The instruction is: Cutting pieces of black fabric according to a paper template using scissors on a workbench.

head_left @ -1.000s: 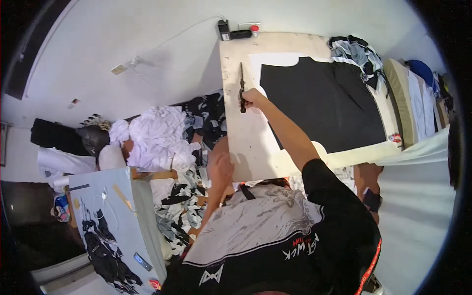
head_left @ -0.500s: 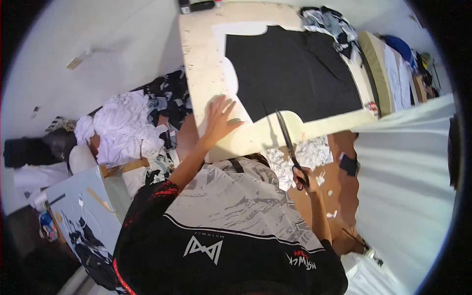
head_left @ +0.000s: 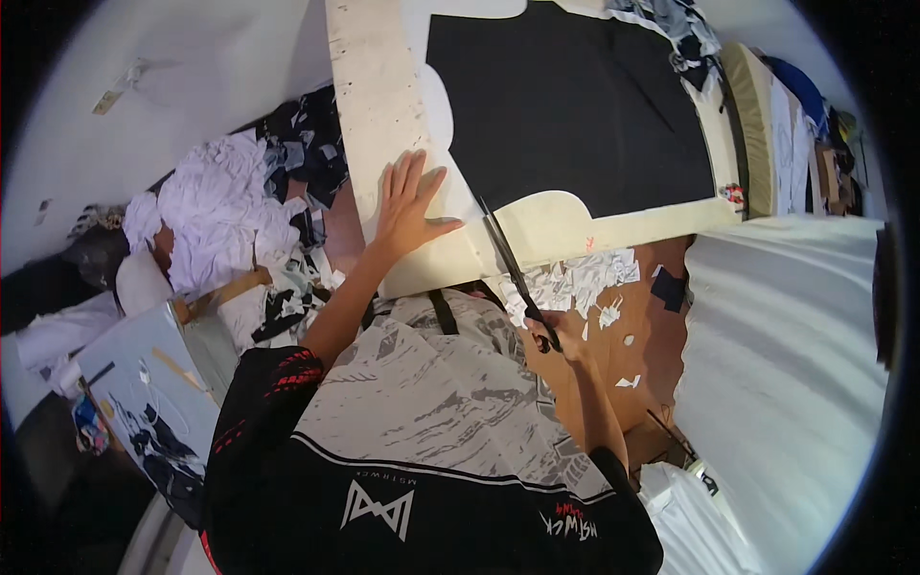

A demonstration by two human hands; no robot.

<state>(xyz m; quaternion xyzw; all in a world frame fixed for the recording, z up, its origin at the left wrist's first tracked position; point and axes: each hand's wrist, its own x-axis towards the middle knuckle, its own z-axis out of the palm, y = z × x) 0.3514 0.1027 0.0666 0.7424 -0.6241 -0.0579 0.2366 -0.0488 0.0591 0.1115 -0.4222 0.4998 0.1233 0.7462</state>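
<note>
A large piece of black fabric (head_left: 565, 115) lies flat on a pale table (head_left: 379, 115), with white material (head_left: 439, 115) showing along its left edge. My left hand (head_left: 407, 216) is spread flat near the table's left side, its fingers touching the white material beside the fabric's near-left corner. Long dark scissors (head_left: 508, 257) are held by their handles in my right hand (head_left: 558, 335), off the table's near edge. Their blades reach over the table, tips by the fabric's near-left corner. Whether the blades touch the fabric I cannot tell.
White scraps (head_left: 575, 287) litter the brown floor at the near right, below the table edge. A white curtain (head_left: 776, 335) hangs on the right. Heaped white cloth (head_left: 220, 211) lies left of the table. Crumpled grey and black cloth (head_left: 685, 38) sits at the far right corner.
The scissors and my right hand have moved left, bringing the tips to the fabric's near-left corner. My left hand stays flat beside it. The whole view has shifted slightly.
</note>
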